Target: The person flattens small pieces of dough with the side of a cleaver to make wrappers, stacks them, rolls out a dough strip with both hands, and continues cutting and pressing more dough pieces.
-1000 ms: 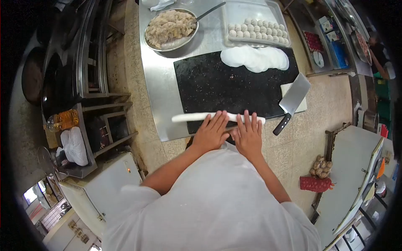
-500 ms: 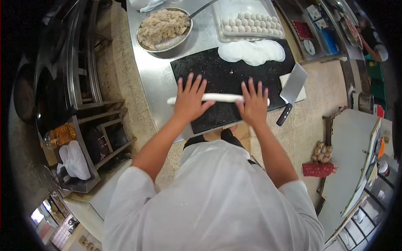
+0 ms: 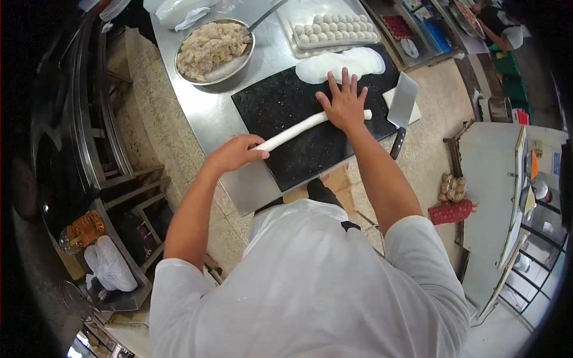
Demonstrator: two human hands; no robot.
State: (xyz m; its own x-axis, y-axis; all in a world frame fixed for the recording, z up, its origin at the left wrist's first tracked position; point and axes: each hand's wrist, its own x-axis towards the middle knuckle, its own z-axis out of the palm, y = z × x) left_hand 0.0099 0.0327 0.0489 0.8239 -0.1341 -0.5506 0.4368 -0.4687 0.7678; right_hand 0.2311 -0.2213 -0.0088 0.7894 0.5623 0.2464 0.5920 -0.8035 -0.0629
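A long white dough rope [image 3: 294, 129] lies slantwise across the black board [image 3: 256, 106]. My left hand [image 3: 234, 154] grips its near left end between thumb and fingers. Flat on the rope, toward its right end, rests my right hand [image 3: 345, 104] with fingers spread. Just beyond those fingertips, thin white dough rounds [image 3: 340, 64] overlap in a row. To the right a cleaver [image 3: 404, 101] lies on a pale cloth or pad [image 3: 413, 114], its black handle pointing toward me.
On the steel table [image 3: 197, 110] stand a metal bowl [image 3: 209, 80] of pale filling with a utensil in it, and a plastic tray [image 3: 301, 52] of several dough balls. Shelving [image 3: 430, 56] is at right. A person [image 3: 498, 27] works farther off.
My left hand has gone from lying flat on the dough rope to gripping its left end, nearer me. My right hand has moved up and left, still flat. The rope now slants.
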